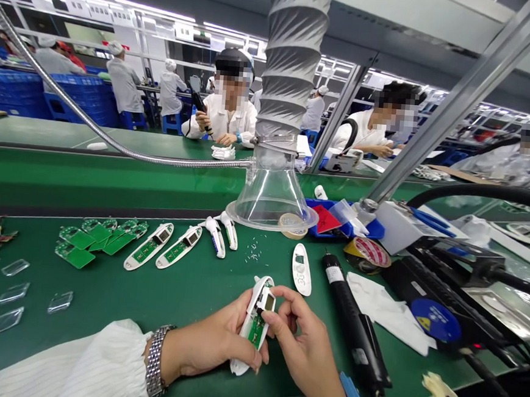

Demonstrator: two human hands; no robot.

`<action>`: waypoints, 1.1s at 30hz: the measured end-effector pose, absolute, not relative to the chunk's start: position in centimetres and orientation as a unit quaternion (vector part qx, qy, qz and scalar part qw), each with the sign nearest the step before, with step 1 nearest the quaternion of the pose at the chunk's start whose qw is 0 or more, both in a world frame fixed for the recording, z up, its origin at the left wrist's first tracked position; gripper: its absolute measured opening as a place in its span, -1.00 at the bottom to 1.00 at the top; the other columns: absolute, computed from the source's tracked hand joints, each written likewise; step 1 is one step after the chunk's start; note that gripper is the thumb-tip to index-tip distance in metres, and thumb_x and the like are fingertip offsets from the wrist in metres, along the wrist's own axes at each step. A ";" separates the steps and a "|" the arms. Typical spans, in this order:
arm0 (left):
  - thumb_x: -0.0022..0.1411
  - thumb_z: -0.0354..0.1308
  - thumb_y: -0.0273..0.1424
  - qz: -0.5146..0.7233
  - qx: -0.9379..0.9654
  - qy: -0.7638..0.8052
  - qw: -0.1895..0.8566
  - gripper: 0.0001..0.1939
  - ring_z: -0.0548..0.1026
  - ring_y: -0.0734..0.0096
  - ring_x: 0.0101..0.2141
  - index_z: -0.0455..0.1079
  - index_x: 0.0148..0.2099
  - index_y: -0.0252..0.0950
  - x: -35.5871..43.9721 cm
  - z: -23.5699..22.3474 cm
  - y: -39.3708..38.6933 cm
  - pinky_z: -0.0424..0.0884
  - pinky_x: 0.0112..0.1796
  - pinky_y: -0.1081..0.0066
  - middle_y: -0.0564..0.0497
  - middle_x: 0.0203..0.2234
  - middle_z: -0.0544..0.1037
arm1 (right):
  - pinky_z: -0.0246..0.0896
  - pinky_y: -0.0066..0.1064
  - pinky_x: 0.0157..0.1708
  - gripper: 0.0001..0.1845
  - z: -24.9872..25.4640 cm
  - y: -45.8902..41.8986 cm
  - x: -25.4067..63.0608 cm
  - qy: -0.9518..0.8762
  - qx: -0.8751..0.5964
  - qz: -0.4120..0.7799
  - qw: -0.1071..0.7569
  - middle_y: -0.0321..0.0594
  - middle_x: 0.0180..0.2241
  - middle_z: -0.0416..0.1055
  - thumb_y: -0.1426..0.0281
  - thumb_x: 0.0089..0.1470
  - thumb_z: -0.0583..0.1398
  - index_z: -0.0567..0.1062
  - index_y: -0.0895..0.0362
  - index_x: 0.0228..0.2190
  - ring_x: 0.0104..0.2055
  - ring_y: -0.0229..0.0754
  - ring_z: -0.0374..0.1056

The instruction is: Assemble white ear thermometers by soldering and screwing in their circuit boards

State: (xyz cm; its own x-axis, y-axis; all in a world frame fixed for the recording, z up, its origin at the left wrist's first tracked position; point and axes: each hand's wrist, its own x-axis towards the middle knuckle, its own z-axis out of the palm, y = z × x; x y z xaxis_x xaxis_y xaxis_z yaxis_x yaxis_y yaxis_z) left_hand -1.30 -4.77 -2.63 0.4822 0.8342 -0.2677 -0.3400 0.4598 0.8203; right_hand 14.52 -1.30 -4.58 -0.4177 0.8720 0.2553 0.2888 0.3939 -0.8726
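My left hand is wrapped around a white plastic housing half, tilted up over the green mat. Inside the housing sit a green circuit board and a small grey display. The thumb and index finger of my right hand pinch at the display's edges; its other fingers are curled. Beyond my hands lie tiny white pieces and a white cover with a window. Two housings with boards rest further left, beside two white handheld device bodies.
A clear fume hood hangs above the mat. Several green boards and clear plastic lenses lie left. At right are a black electric screwdriver, a white cloth and a blue tray. Co-workers sit across the bench.
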 end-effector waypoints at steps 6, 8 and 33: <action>-0.25 0.14 -0.64 0.376 0.352 0.354 0.781 -0.16 0.36 0.55 -0.54 -0.03 0.13 -0.27 -1.1 -2.4 -4.8 0.25 -0.51 0.56 0.14 -0.58 0.43 | 0.15 -0.50 -0.51 -0.73 -4.9 -1.2 14.3 -0.762 -0.401 0.353 0.366 -0.40 -0.58 0.18 0.23 0.13 0.09 0.34 0.10 -0.17 -0.54 -0.32 0.20; -0.26 0.13 -0.62 0.374 0.346 0.356 0.783 -0.19 0.36 0.55 -0.56 -0.01 0.11 -0.28 -1.1 -2.4 -4.8 0.25 -0.51 0.54 0.14 -0.59 0.44 | 0.15 -0.50 -0.51 -0.74 -4.9 -1.2 14.3 -0.768 -0.401 0.344 0.362 -0.40 -0.57 0.18 0.24 0.13 0.09 0.34 0.10 -0.16 -0.54 -0.32 0.19; -0.20 0.24 -0.48 0.383 0.276 0.427 0.771 -0.42 0.45 0.34 -0.47 0.25 -0.04 -0.34 -0.4 -3.2 -5.2 0.38 -0.36 0.35 -0.01 -0.52 0.49 | 0.15 -0.48 -0.48 -0.74 -6.1 -1.6 13.5 -0.736 -0.450 0.332 0.381 -0.37 -0.57 0.23 0.32 0.03 0.18 0.42 0.06 -0.19 -0.50 -0.29 0.23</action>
State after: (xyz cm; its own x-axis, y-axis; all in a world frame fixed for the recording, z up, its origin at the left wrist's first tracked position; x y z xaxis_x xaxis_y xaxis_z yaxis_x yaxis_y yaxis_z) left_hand -0.42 -5.20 -3.24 0.3418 0.8267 -0.4469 -0.3548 0.5538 0.7532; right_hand 13.53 -1.58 -6.14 -0.3050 0.9159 0.2611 0.4100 0.3737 -0.8320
